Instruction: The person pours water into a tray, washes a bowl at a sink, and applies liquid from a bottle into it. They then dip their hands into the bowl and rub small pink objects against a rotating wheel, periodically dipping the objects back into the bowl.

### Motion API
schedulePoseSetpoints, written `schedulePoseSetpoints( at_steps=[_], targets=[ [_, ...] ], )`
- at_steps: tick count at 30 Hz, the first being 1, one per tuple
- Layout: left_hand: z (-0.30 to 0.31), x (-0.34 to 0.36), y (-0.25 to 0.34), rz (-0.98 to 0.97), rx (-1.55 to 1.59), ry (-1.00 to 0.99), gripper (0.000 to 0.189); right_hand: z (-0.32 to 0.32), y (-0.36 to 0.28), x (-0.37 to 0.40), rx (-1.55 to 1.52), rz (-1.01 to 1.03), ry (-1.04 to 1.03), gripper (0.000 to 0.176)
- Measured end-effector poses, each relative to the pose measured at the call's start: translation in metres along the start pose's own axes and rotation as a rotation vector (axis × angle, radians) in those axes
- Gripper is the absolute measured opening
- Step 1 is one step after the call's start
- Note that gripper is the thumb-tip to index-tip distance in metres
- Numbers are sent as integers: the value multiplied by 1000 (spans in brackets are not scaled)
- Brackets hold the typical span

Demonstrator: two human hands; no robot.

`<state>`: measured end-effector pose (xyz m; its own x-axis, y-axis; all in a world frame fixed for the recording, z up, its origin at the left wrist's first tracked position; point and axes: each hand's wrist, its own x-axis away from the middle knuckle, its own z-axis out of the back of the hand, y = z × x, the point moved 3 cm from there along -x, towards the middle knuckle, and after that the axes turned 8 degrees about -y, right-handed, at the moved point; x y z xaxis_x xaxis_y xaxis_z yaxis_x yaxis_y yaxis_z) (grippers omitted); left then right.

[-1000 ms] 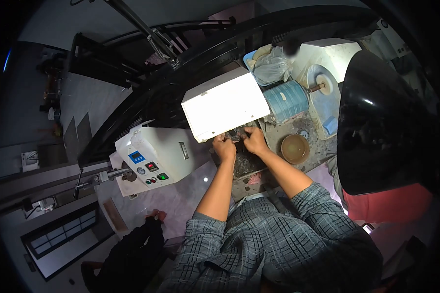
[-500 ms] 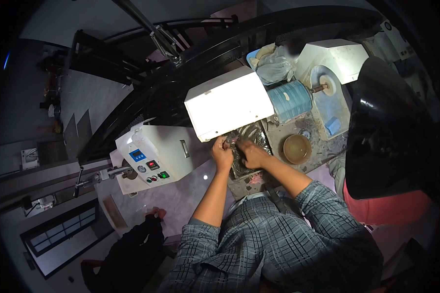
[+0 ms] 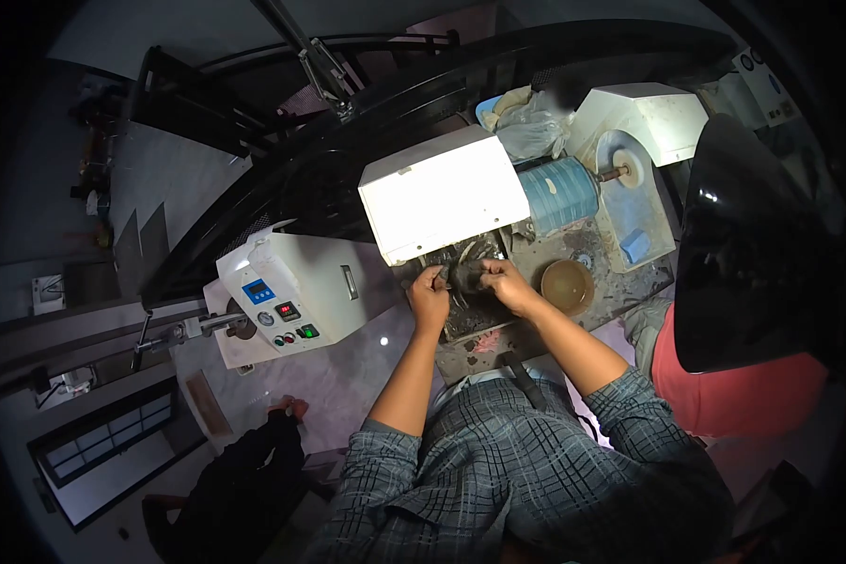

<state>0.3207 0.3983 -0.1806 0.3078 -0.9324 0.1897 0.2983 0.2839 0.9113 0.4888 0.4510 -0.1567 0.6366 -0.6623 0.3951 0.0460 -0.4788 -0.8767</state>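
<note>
My left hand point(image 3: 430, 299) is closed, thumb and fingers pinched together at the left side of a dark, round, wheel-like thing point(image 3: 466, 276) below a white machine hood point(image 3: 446, 202). From the other side my right hand point(image 3: 511, 288) comes in, also closed, its fingertips pinched at the right of the same dark thing. Whatever the fingertips hold is too small and dark to make out. Under both hands lies a dark, wet-looking tray point(image 3: 475, 322) with a shiny lining.
Right of the hood sit a blue motor point(image 3: 562, 193), a brown bowl point(image 3: 567, 287) of liquid and a pale basin point(image 3: 620, 221) with a blue block point(image 3: 635, 246). A white control box point(image 3: 296, 291) stands left. One person in dark clothes point(image 3: 240, 479) is lower left, another in red point(image 3: 724, 395) right.
My right hand has drawn back from the tray's middle to the right, and its spread fingers have closed into a pinch. My left hand stays nearly in place.
</note>
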Motion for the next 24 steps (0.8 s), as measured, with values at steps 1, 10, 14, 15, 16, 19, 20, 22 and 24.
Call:
schedulePoseSetpoints(
  at_steps=[1,10,14,15,16,19,20,22,24],
  targets=[
    [-4,1,0,-8,-28,-24,29,-6,4,-6,-15,5,130,22],
    [-21,5,-3,170,410,59,19,3,-23,-12,540,180,417,35],
    [-23,-5,22,256,597,174,15,11,-11,-30,549,31,306,26],
    [-23,-9,28,255,594,174,15,12,-5,-35,285,58,295,21],
    [-23,-13,29,279,631,205,13,9,-4,-39,20,84,280,15],
    [-23,-18,33,308,637,247,9,5,-3,-46,-34,52,309,10],
    [-23,-21,35,312,611,259,8,6,-3,-47,-87,34,321,9],
    [-22,-25,35,342,587,260,7,7,-2,-47,-109,19,325,8],
    [-20,-30,33,371,566,262,7,7,-1,-49,-127,3,327,7]
  ],
)
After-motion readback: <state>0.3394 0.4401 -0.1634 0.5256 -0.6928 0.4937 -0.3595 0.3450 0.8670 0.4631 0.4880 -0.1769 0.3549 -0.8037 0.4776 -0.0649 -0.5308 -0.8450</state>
